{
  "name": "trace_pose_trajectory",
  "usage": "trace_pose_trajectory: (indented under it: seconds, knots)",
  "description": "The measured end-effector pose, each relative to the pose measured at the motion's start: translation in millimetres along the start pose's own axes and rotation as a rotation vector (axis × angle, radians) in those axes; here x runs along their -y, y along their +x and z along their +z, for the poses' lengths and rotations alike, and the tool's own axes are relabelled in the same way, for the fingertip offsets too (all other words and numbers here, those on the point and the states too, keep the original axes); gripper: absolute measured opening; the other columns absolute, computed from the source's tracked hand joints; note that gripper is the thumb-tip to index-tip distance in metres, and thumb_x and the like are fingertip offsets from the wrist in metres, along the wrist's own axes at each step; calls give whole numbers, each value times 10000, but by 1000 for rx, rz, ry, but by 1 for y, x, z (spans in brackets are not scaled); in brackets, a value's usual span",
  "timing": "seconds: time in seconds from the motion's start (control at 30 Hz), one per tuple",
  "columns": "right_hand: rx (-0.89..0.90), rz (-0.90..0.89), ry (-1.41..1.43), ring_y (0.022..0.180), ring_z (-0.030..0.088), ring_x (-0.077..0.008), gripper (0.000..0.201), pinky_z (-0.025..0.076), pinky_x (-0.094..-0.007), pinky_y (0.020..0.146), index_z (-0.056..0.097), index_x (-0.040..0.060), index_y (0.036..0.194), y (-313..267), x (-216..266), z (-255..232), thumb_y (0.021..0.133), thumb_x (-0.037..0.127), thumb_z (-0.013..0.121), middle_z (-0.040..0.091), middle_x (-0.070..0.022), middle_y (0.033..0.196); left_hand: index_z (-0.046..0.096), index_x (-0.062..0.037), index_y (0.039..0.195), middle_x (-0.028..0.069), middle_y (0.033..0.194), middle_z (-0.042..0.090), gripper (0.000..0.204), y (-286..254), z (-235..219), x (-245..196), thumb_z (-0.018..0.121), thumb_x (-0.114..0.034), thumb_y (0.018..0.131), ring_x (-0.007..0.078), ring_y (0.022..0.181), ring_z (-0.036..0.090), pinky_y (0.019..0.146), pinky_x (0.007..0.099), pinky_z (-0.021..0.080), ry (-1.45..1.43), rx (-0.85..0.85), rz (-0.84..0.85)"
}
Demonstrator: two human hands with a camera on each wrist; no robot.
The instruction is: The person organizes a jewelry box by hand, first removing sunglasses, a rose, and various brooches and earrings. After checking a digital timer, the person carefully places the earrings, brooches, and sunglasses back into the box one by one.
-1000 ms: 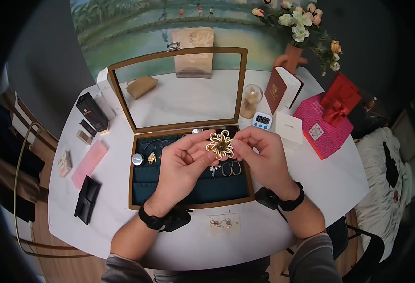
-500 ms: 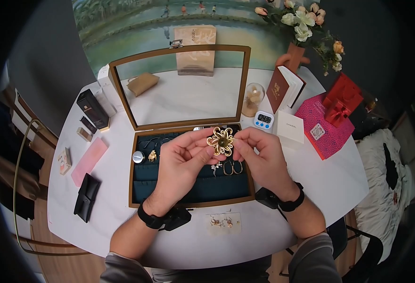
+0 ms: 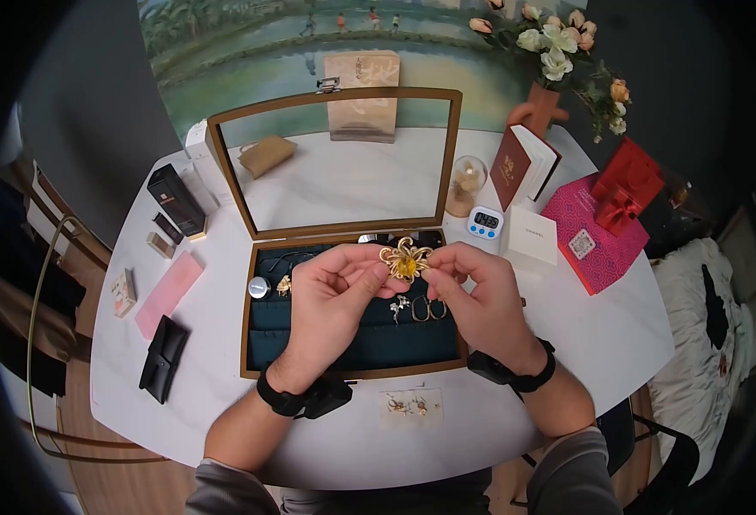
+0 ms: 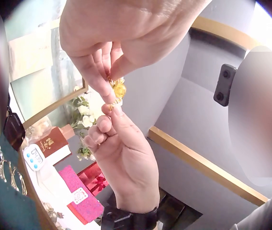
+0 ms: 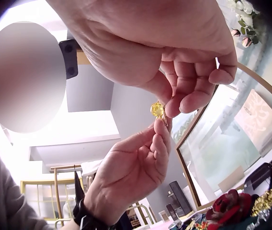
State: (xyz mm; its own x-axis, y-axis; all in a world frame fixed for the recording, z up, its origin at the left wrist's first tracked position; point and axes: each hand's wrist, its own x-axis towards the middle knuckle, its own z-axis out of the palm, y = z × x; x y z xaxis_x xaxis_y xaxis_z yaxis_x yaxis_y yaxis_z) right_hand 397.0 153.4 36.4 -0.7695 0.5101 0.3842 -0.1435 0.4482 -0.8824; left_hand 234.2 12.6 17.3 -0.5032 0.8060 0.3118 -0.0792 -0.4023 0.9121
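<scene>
A gold flower-shaped brooch [image 3: 404, 263] with openwork petals and a yellow stone at its centre is held up between both hands. My left hand [image 3: 333, 296] pinches its left edge between thumb and fingers. From the other side, the thumb and fingertips of my right hand [image 3: 487, 299] pinch the opposite edge. In the right wrist view the yellow stone [image 5: 157, 109] shows between the two sets of fingertips. Below the hands lies an open wooden jewelry box [image 3: 352, 375] lined in dark green, with silver and gold pieces inside; the hands hide part of it.
The box's glazed lid [image 3: 333, 233] stands raised behind the hands. A white timer [image 3: 485, 223], a white box [image 3: 530, 236] and a glass dome [image 3: 466, 184] are to the right. Earrings on a card [image 3: 410, 407] lie in front. A black pouch [image 3: 164, 359] and pink case [image 3: 169, 294] sit left.
The brooch has tilted in the fingers, and its centre has turned from dark to bright yellow. Both hands keep their pinch, while the head view has shifted slightly.
</scene>
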Motion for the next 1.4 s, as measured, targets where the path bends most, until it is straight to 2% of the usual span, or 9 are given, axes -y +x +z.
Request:
trace_pose_trajectory:
  seconds: [0.1,0.27,0.4,0.67,0.8,1.03,1.13,1.2,1.4]
  knots:
    - [-10,8,-22,744,667,-76,93,519,-252,655,711,-53,1081,0,1,0,1034,26,699,744,-75,822,706,69,1256,169,1090,805,203,0,0,0,660,-30,1085,206,931,806,846,302,660,6,5,6]
    - [-62,-97,-62,715,678,-112,89,499,-269,622,721,-41,1074,0,-4,2,1012,24,721,746,-95,811,713,69,1235,175,1084,806,185,0,1,-3,648,-21,1087,218,941,813,846,306,662,-3,7,-6]
    - [-50,-75,-121,720,691,-135,82,492,-279,620,724,-32,1063,0,1,1,1008,28,727,750,-100,814,715,89,1222,171,1089,805,174,-1,-2,-2,640,28,1078,208,967,812,870,286,664,-23,14,-20]
    - [-60,-65,-171,711,658,-205,86,507,-343,704,736,1,1047,-1,-1,3,973,37,758,765,-99,831,717,88,1201,171,1081,806,159,1,-4,-3,660,48,1059,199,953,812,858,281,664,-29,13,-20]
    - [-72,-60,-154,705,653,-199,73,496,-344,707,736,13,1036,-1,-4,5,969,33,760,761,-91,824,717,59,1192,160,1051,809,144,2,-4,2,647,10,1075,203,937,808,842,299,657,-12,12,-10]
    - [-83,-96,-169,703,647,-191,78,479,-342,703,734,25,1026,-2,-5,8,959,34,773,749,-74,802,694,66,1206,166,1099,800,171,3,-6,2,684,67,1035,211,949,808,870,302,659,-23,33,-33]
    - [-80,-105,-177,711,651,-188,93,482,-340,711,734,29,1039,-3,-3,9,956,34,776,746,-68,797,698,67,1204,166,1140,795,184,3,-7,7,690,89,1022,203,996,799,900,309,658,-39,37,3]
    - [-67,-98,-177,717,655,-186,103,485,-339,718,733,31,1047,-3,-1,11,954,33,777,747,-65,798,721,61,1176,171,1178,790,173,3,-8,5,689,106,1012,197,1056,785,936,315,654,57,29,39]
    - [-63,-127,-137,783,698,-181,186,525,-311,714,727,-3,1107,-5,6,15,932,-53,764,744,-94,915,780,50,1086,167,1238,791,163,4,-8,1,687,130,978,199,1089,778,954,316,642,125,3,82]
